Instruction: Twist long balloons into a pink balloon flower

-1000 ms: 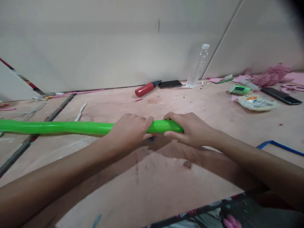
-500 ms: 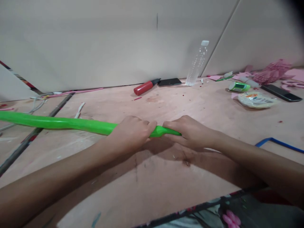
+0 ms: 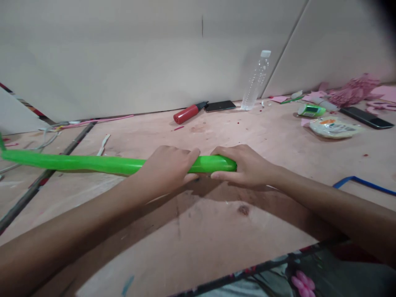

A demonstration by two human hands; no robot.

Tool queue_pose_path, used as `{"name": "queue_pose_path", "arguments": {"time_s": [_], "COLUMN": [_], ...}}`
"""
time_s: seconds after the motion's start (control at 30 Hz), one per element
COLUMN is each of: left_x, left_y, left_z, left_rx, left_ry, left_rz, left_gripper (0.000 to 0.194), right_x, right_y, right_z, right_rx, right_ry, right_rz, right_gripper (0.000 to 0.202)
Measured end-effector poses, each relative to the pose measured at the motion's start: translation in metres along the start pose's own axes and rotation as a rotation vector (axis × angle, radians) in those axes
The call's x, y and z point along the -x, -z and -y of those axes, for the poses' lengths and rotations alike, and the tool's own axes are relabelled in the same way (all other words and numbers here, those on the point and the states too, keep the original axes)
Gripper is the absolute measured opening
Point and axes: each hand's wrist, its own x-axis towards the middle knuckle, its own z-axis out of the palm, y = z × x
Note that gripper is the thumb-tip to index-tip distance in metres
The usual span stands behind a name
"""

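A long green balloon [image 3: 93,164] stretches from the left edge to the middle of the view. My left hand [image 3: 168,167] is wrapped round it near its right part. At its rounded right end, my right hand [image 3: 243,167] grips it between the thumb below and the fingers above. A short, plump length of balloon shows between the two hands. At the far left, a thin uninflated-looking tip of the balloon points upward.
Along the wall on the wooden surface [image 3: 198,239] are a red pump [image 3: 186,114], a black phone [image 3: 220,106] and an upright clear bottle [image 3: 255,82]. Rightward lie a green-white tube [image 3: 311,110], a plastic packet [image 3: 334,128], another dark phone [image 3: 366,118] and a blue strip [image 3: 365,185].
The balloon's right end has swelled from a narrow, pinched shape to a full, rounded one. Its left tip has come into view. My right hand's fingers and thumb have spread wider around the end.
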Motion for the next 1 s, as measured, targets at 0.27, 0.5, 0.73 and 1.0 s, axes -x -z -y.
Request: {"name": "queue_pose_path", "arguments": {"time_s": [0.27,0.5,0.73,1.0], "left_x": [0.003,0.008,0.010,0.006], "left_y": [0.006,0.011,0.011,0.005], "left_z": [-0.003,-0.004,-0.008,-0.008], "left_rx": [0.116,0.615,0.911,0.970], "left_ry": [0.049,-0.013,-0.163,-0.149], "left_rz": [0.014,0.073,-0.049,0.058], "left_gripper": [0.039,0.048,0.039,0.034], "right_x": [0.000,-0.002,0.001,0.003], "right_y": [0.010,0.018,0.022,0.024], "right_z": [-0.001,0.002,-0.001,0.000], "right_rx": [-0.229,-0.799,-0.989,-1.011], "right_ry": [-0.038,-0.111,-0.090,0.106], "right_rz": [-0.093,-0.042,0.059,0.322], "right_gripper": [0.042,0.033,0.030,0.049]}}
